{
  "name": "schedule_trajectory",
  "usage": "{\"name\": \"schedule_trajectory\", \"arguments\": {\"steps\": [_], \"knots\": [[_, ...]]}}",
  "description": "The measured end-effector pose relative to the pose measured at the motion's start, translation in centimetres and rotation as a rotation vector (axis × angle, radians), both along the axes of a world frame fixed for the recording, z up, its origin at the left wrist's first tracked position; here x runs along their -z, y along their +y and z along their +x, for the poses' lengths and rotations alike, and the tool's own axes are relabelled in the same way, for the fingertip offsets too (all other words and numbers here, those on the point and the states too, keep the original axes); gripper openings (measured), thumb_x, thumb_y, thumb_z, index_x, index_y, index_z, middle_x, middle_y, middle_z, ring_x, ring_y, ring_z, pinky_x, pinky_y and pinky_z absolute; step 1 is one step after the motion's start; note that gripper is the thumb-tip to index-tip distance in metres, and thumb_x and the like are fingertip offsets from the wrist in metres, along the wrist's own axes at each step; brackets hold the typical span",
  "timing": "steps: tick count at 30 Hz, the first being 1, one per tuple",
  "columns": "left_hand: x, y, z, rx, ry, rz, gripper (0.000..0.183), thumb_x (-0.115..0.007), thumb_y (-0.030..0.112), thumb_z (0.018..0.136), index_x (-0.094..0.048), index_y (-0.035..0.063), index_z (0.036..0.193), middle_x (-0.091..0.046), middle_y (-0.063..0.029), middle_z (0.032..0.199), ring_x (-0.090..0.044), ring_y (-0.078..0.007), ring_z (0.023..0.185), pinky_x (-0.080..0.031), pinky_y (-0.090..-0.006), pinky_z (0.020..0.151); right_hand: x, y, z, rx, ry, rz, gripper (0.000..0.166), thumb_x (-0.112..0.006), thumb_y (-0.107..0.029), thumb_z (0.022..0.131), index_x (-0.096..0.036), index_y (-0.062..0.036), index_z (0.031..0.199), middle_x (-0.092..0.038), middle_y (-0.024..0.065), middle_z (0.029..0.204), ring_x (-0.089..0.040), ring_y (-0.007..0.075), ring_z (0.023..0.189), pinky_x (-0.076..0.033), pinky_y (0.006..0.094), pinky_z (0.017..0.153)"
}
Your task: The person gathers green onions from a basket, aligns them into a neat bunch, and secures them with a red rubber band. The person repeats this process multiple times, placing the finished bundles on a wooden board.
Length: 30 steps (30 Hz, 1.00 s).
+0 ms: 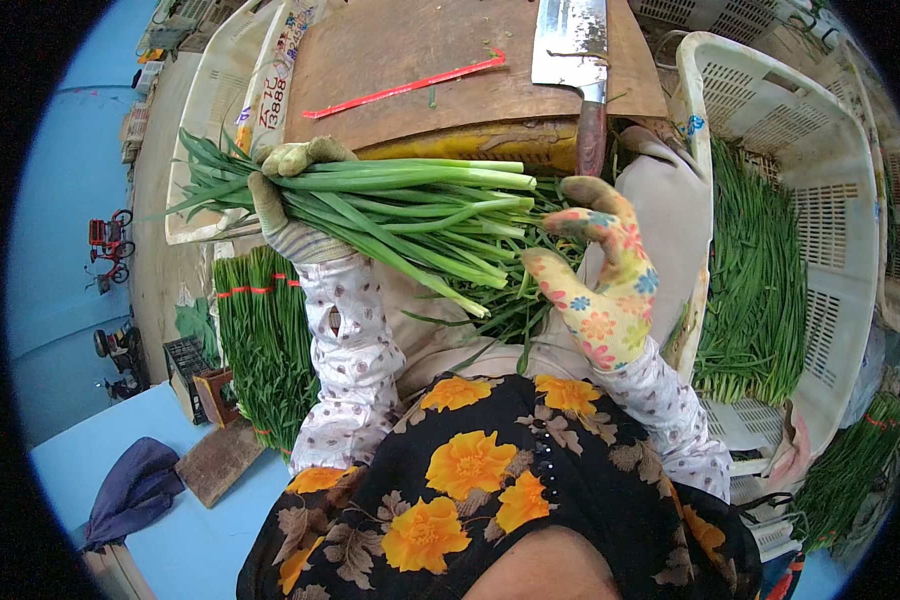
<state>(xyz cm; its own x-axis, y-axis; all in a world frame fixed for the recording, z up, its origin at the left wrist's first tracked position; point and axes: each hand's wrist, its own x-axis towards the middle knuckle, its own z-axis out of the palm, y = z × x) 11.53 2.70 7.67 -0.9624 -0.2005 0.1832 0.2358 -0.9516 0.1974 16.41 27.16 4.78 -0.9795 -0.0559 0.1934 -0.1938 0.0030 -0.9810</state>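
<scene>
My left hand point(291, 226), in a soiled glove with a striped cuff, is closed around the leafy part of a loose bunch of garlic chives point(405, 196). The bunch lies sideways above my lap, pale stem ends to the right and leaf tips out past the left hand. Just right of those stem ends is my right hand point(607, 289), in a yellow flower-print glove, thumb and fingers apart and holding nothing. Loose chive leaves point(502, 319) lie across my lap, partly hidden under the bunch.
Ahead, a wooden board point(420, 67) carries a cleaver point(570, 45), handle towards me, and a red tie strip point(405, 84). A white plastic crate point(832, 187) at right holds chives point(750, 277). Bundles tied with red bands point(259, 337) stand at left, near another white crate point(214, 112).
</scene>
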Motion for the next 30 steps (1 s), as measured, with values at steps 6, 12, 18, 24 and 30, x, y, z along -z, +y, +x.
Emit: {"name": "schedule_trajectory", "arguments": {"steps": [6, 12, 18, 24, 30], "knots": [[0.3, 0.2, 0.1, -0.023, -0.044, -0.061, 0.015, -0.065, 0.015, 0.081, -0.058, 0.0074, 0.091, -0.06, 0.0011, 0.082, -0.057, -0.0149, 0.079, -0.044, -0.0374, 0.089, -0.2, -0.4, -0.7, 0.065, 0.242, 0.356, 0.031, -0.074, -0.025, 0.064, -0.068, -0.0066, 0.087, -0.058, 0.0139, 0.103, -0.053, 0.0315, 0.098, -0.036, 0.0436, 0.087], [0.1, 0.6, 0.3, -0.017, -0.046, -0.086, 0.016, -0.065, 0.015, 0.081, -0.059, 0.0081, 0.095, -0.06, 0.0006, 0.081, -0.057, -0.0154, 0.079, -0.044, -0.0362, 0.089, 0.4, -0.7, -1.1, 0.053, 0.26, 0.46, 0.033, -0.073, -0.03, 0.066, -0.067, -0.0042, 0.085, -0.057, 0.0139, 0.106, -0.052, 0.0301, 0.101, -0.033, 0.044, 0.091], [0.4, 0.7, 0.3, 0.014, -0.048, -0.087, 0.018, -0.065, 0.013, 0.081, -0.06, 0.009, 0.098, -0.061, 0.0004, 0.081, -0.057, -0.0153, 0.079, -0.043, -0.0355, 0.088, 1.4, -1.8, -0.8, -0.045, 0.069, 0.373, 0.036, -0.07, -0.032, 0.072, -0.067, -0.0028, 0.091, -0.056, 0.0141, 0.112, -0.051, 0.0303, 0.106, -0.034, 0.0419, 0.095], [0.4, 1.4, 0.5, 0.049, -0.016, -0.117, 0.018, -0.064, 0.015, 0.083, -0.06, 0.0094, 0.1, -0.06, 0.0007, 0.082, -0.056, -0.0147, 0.079, -0.042, -0.0352, 0.09, 1.9, -1.8, -1.0, -0.344, -0.54, -0.462, 0.034, -0.069, -0.008, 0.076, -0.061, 0.0002, 0.108, -0.063, 0.008, 0.104, -0.059, 0.0155, 0.093, -0.045, 0.0284, 0.084], [-0.7, 3.2, 0.6, 0.023, -0.077, -0.166, 0.02, -0.068, 0.007, 0.076, -0.058, 0.0086, 0.093, -0.058, 0.0016, 0.076, -0.055, -0.0139, 0.072, -0.046, -0.0311, 0.081, 2.2, -2.1, -0.5, -0.272, -0.589, -0.562, 0.033, -0.059, 0.001, 0.077, -0.058, 0.0019, 0.11, -0.065, 0.0077, 0.101, -0.06, 0.0126, 0.091, -0.047, 0.0259, 0.082]]}}
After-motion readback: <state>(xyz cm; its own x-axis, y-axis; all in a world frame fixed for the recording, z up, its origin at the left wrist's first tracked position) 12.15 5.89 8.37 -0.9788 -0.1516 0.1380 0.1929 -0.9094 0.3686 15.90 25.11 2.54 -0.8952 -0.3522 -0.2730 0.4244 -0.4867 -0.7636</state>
